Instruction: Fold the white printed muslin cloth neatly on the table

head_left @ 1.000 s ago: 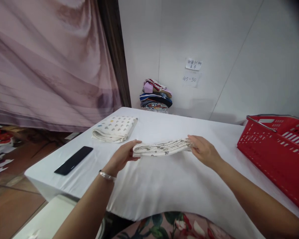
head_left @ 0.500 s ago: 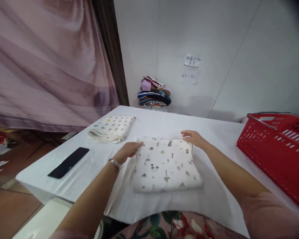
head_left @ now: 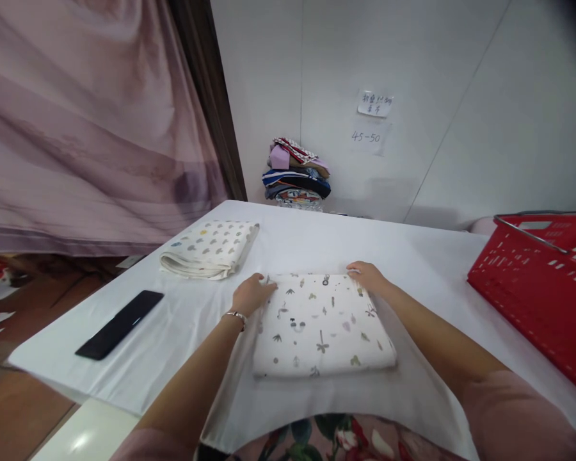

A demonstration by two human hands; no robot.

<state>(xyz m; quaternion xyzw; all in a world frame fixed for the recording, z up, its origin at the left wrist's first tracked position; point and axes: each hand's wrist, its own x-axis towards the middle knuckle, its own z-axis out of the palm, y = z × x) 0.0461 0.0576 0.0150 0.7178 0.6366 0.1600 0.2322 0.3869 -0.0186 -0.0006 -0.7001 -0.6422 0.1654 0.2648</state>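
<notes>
A folded white cloth [head_left: 324,330] with small plant and animal prints lies flat on the white-covered table in front of me. At its far left corner, my left hand [head_left: 252,296] pinches the edge, thumb on top and a bracelet at the wrist. My right hand [head_left: 370,278] is closed on the far right corner, with some fingertips hidden at the fold. Beyond my left hand rests another folded white cloth [head_left: 216,246], printed with grey dots and a yellow one; neither hand touches it.
A black phone-like slab [head_left: 121,324] lies on the table's left part. The red plastic basket [head_left: 532,301] with a metal handle stands at the right edge. Behind the table is a stack of folded fabrics [head_left: 296,174] by the wall. A pink curtain [head_left: 86,128] hangs on the left.
My left hand has shifted its hold slightly at the cloth's far left corner. The far edge sits a little nearer to me and the cloth looks flatter. The view has moved slightly.
</notes>
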